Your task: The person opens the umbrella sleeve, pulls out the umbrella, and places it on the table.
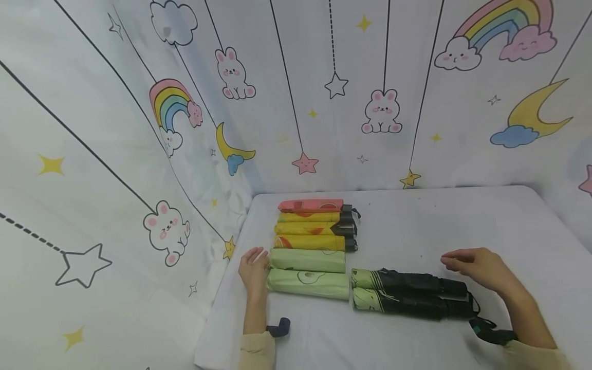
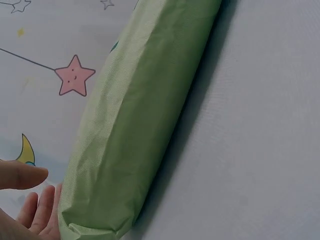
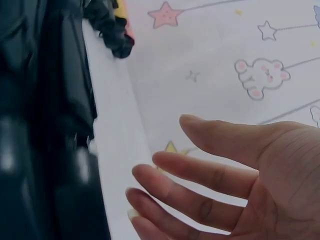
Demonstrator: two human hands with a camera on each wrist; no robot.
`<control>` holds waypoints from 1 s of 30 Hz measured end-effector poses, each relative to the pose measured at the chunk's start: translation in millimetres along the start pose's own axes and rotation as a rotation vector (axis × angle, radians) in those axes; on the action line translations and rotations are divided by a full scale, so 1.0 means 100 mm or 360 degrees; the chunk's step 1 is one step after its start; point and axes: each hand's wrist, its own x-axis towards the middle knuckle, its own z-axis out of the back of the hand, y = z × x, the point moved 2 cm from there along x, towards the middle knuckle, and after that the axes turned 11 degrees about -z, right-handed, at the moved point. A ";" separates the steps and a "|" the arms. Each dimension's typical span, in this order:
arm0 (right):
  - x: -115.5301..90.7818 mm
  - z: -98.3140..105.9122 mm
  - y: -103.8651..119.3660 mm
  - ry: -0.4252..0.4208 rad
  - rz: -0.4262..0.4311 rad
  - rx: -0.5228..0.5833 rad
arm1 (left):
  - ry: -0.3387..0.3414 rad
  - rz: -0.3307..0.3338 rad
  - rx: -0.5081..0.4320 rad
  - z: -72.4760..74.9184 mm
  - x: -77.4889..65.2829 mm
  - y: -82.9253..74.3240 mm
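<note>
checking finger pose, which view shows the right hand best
The right wrist view: the right hand appears large and close, its thumb and several fingers distinct. The head view shows it smaller, fingers overlapping. The left wrist view doesn't show it.

On tabletop (image 1: 462, 226), eight long bundles (image 1: 310, 242) are lying: one red bundle (image 1: 311, 206), three yellow bundles (image 1: 302, 229), two light-green bundles (image 1: 309, 261), two green-and-black bundles (image 1: 411, 304). One left hand (image 1: 253, 267) and one right hand (image 1: 481, 267) are showing. Two dark wrist straps (image 1: 280, 327) are showing, one per side; two pale sleeves (image 1: 256, 349) likewise. In head view, printed cloth (image 1: 92, 205) is showing three rabbits (image 1: 382, 115), two rainbows (image 1: 481, 23), two crescent moons (image 1: 520, 112).
</note>
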 end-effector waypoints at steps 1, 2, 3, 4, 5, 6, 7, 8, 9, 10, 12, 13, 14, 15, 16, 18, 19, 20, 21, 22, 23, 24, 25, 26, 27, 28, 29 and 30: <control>0.01 -0.01 0.04 -0.0003 0.0018 0.0010 | -0.0004 0.0004 0.0006 0.00 0.01 0.00; 0.03 -0.02 0.09 -0.0004 0.0034 0.0018 | -0.0007 0.0007 0.0009 0.00 0.01 0.00; 0.05 -0.03 0.12 -0.0005 0.0041 0.0021 | -0.0006 0.0011 0.0014 0.00 0.02 0.00; 0.06 -0.04 0.16 -0.0006 0.0048 0.0027 | -0.0005 0.0016 0.0019 0.00 0.03 0.00; 0.08 -0.05 0.20 -0.0002 0.0056 0.0038 | -0.0005 0.0020 0.0015 0.00 0.03 0.00; 0.10 -0.06 0.23 0.0001 0.0062 0.0047 | 0.0001 0.0024 0.0010 0.00 0.04 -0.01; 0.11 -0.07 0.27 0.0007 0.0071 0.0059 | 0.0011 0.0021 0.0005 -0.01 0.05 -0.01; 0.13 -0.08 0.31 0.0006 0.0077 0.0065 | 0.0021 0.0017 0.0002 -0.02 0.06 -0.01; 0.16 -0.09 0.35 0.0005 0.0079 0.0067 | 0.0033 0.0011 0.0006 -0.03 0.06 -0.03; 0.18 -0.10 0.40 0.0003 0.0087 0.0070 | 0.0043 0.0004 0.0007 -0.04 0.07 -0.04; 0.23 -0.11 0.49 0.0002 0.0092 0.0074 | 0.0064 -0.0006 0.0006 -0.06 0.09 -0.06; 0.26 -0.11 0.54 0.0000 0.0098 0.0074 | 0.0070 -0.0008 0.0008 -0.06 0.11 -0.07; 0.28 -0.12 0.58 0.0001 0.0104 0.0074 | 0.0077 -0.0007 0.0012 -0.07 0.12 -0.08; 0.30 -0.12 0.63 0.0001 0.0107 0.0073 | 0.0085 -0.0003 0.0007 -0.08 0.13 -0.09; 0.32 -0.12 0.67 -0.0001 0.0109 0.0077 | 0.0095 0.0004 -0.0002 -0.09 0.15 -0.09; 0.35 -0.14 0.76 -0.0002 0.0119 0.0079 | 0.0119 0.0018 -0.0027 -0.11 0.16 -0.13; 0.37 -0.15 0.80 -0.0002 0.0126 0.0075 | 0.0135 0.0026 -0.0031 -0.12 0.17 -0.15; 0.39 -0.16 0.85 -0.0001 0.0129 0.0072 | 0.0150 0.0034 -0.0037 -0.13 0.17 -0.18; 0.41 -0.18 0.89 -0.0002 0.0133 0.0071 | 0.0163 0.0044 -0.0041 -0.14 0.17 -0.22; 0.43 -0.19 0.92 -0.0002 0.0134 0.0072 | 0.0178 0.0047 -0.0038 -0.15 0.17 -0.26; 0.45 -0.21 0.96 0.0001 0.0137 0.0069 | 0.0191 0.0051 -0.0030 -0.17 0.16 -0.31; 0.47 -0.23 0.98 0.0004 0.0136 0.0068 | 0.0202 0.0054 -0.0019 -0.19 0.15 -0.37; 0.48 -0.25 1.01 0.0008 0.0139 0.0069 | 0.0204 0.0046 -0.0008 -0.20 0.13 -0.41; 0.50 -0.27 1.03 0.0011 0.0141 0.0075 | 0.0209 0.0041 0.0004 -0.21 0.11 -0.46; 0.52 -0.28 1.05 0.0013 0.0146 0.0079 | 0.0212 0.0036 0.0015 -0.22 0.10 -0.49; 0.53 -0.30 1.07 0.0018 0.0147 0.0084 | 0.0200 0.0028 0.0028 -0.24 0.11 -0.46; 0.55 -0.32 1.09 0.0021 0.0153 0.0090 | 0.0189 0.0021 0.0032 -0.24 0.13 -0.43; 0.56 -0.34 1.10 0.0028 0.0157 0.0102 | 0.0178 0.0013 0.0030 -0.25 0.15 -0.38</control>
